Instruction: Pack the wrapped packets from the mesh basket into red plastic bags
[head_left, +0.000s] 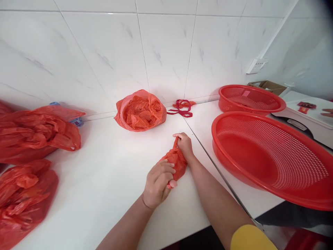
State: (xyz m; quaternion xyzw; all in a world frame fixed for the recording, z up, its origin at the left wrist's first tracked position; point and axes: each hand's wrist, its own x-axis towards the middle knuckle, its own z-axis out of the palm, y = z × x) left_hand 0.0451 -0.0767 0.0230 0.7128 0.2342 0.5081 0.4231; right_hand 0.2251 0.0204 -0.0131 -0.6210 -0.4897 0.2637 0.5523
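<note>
A small red plastic bag (179, 164) is between my two hands, just over the white table, its neck twisted into a narrow strand. My right hand (184, 144) is closed around that twisted neck at the far end. My left hand (158, 182) curls round the near side of the bag, its fingers and thumb bent against the plastic. What the bag contains cannot be made out. Farther back, by the wall, stands an open red bag (142, 113) stuffed with crumpled red plastic. A dark red ribbon (183, 111) lies looped to the right of it.
Large, full red bags (33, 132) line the left side. Two red perforated baskets, a near one (244, 152) and a far one (251, 99), stand to the right past a table seam. A cardboard box (270, 85) and another person's hand (327, 113) are at the far right.
</note>
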